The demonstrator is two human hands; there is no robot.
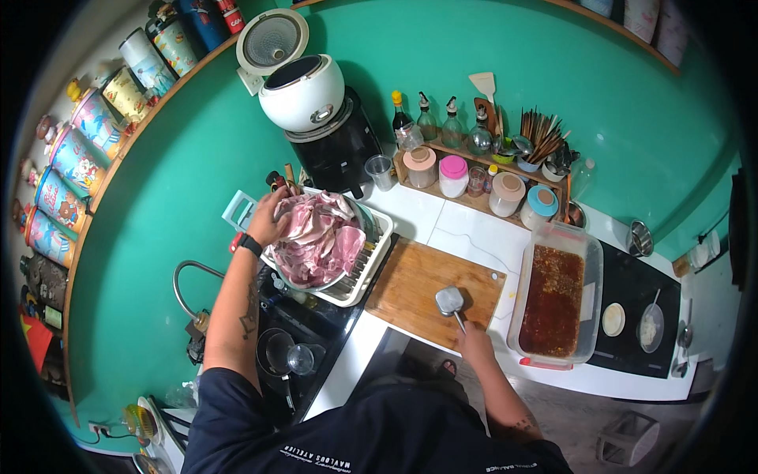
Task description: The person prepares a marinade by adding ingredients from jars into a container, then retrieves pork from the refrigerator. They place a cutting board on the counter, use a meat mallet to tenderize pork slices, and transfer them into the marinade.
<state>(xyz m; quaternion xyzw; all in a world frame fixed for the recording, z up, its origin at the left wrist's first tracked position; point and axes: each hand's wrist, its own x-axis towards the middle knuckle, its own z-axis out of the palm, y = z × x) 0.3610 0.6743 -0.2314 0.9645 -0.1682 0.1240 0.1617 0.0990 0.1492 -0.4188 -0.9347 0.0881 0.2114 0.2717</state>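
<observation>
My left hand (269, 219) reaches to the left edge of a bowl heaped with raw meat slices (317, 237); the fingertips are at the meat and rim, and whether they grip a slice I cannot tell. That bowl rests on a white dish rack (379, 237) over the black sink. In my right hand (475, 343) is the handle of a metal meat mallet (450, 300), its head held over the wooden cutting board (435, 272). To the right of the board stands a clear plastic container of dark red-brown marinade (551, 302).
Behind the board, a wooden shelf (468, 195) holds jars, bottles and utensils. A white rice cooker (302, 95) with raised lid sits on a black appliance (334, 148). A black cooktop (633, 332) lies right of the container, carrying a small bowl (650, 329). The sink holds a frying pan (275, 351).
</observation>
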